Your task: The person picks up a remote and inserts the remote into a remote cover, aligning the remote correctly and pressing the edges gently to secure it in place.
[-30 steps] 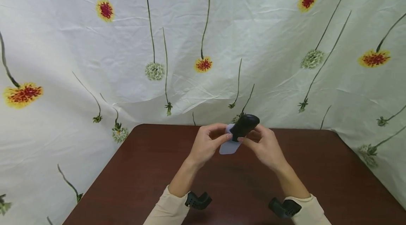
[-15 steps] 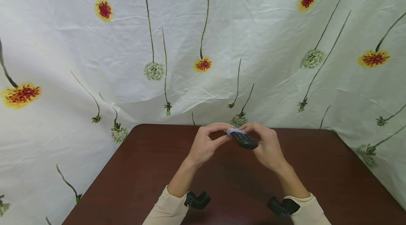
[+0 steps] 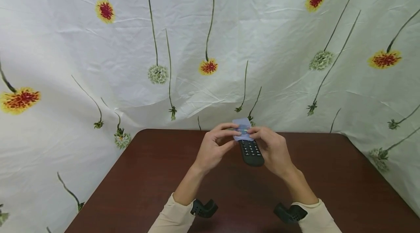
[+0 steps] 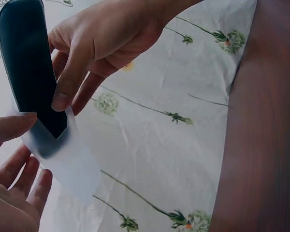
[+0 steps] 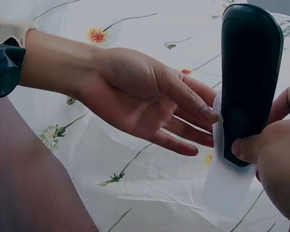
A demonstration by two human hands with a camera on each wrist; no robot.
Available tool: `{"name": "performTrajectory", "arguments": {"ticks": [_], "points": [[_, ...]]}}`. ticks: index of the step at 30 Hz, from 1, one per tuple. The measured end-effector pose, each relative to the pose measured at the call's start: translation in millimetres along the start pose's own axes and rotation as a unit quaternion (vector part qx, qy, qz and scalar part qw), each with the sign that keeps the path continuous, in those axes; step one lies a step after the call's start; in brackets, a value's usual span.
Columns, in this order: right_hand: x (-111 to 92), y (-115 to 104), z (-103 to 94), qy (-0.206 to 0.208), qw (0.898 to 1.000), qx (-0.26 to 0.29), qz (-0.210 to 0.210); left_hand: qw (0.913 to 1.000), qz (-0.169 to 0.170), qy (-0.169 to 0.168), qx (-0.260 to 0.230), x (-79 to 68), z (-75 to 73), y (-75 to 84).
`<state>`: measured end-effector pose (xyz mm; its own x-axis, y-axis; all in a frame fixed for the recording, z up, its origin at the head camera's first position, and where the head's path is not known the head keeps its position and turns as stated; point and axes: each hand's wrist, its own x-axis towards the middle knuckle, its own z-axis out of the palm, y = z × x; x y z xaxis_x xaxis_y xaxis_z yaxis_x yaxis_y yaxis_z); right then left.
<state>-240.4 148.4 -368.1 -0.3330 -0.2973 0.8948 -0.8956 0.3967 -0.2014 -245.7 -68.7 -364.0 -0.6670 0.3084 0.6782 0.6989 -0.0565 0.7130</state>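
A black remote control [image 3: 252,154], its keypad facing up toward the head camera, is held above the table with its far part inside a pale translucent sleeve [image 3: 242,123]. My left hand [image 3: 213,149] pinches the sleeve's left edge between thumb and fingers. From the other side, my right hand [image 3: 273,149] grips the remote and sleeve, fingertips on top. The remote's smooth back [image 5: 249,72] shows in the right wrist view, where the right thumb [image 5: 246,149] presses on it near the sleeve's mouth. Beyond the remote's end, the sleeve's empty part [image 4: 77,176] extends in the left wrist view.
Below the hands is a dark reddish-brown table [image 3: 157,185]. A white cloth [image 3: 187,43] printed with flowers hangs behind it and at both sides. Each wrist wears a black camera mount, the left one [image 3: 204,208] and the right one [image 3: 290,213].
The remote and sleeve have been tipped over: the remote's free end swung from pointing up to pointing down toward me, and its keypad came into view. The sleeve now points away.
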Motion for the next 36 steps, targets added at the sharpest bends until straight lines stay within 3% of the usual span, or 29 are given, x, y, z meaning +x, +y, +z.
{"name": "performTrajectory", "arguments": {"ticks": [9, 16, 20, 24, 28, 32, 36], "points": [[0.5, -2.3, 0.7, 0.012, 0.998, -0.043, -0.043, 0.9999, 0.002, 0.001, -0.011, -0.1, 0.5, -1.2], [-0.9, -0.6, 1.3, 0.015, 0.997, -0.055, -0.053, 0.9997, -0.011, 0.017, -0.016, -0.9, 1.5, -1.0], [1.0, 1.9, 2.7, 0.036, 0.995, -0.051, -0.080, 0.9961, -0.057, 0.053, -0.042, 0.7, 2.2, 0.5], [2.2, 2.7, 4.2, 0.036, 0.993, -0.045, -0.105, 0.9830, -0.133, 0.084, -0.094, 2.2, 2.4, 3.1], [1.4, 2.8, 5.0, 0.027, 0.991, -0.050, -0.121, 0.9736, -0.192, 0.080, -0.094, 3.0, 3.3, 5.6], [0.5, 3.2, 6.5, 0.021, 0.988, -0.065, -0.135, 0.9721, -0.211, 0.047, -0.091, 2.5, 3.8, 8.2], [-0.4, 1.9, 8.1, 0.017, 0.986, -0.090, -0.142, 0.9725, -0.205, 0.034, -0.105, 1.2, 3.4, 7.6]]}}
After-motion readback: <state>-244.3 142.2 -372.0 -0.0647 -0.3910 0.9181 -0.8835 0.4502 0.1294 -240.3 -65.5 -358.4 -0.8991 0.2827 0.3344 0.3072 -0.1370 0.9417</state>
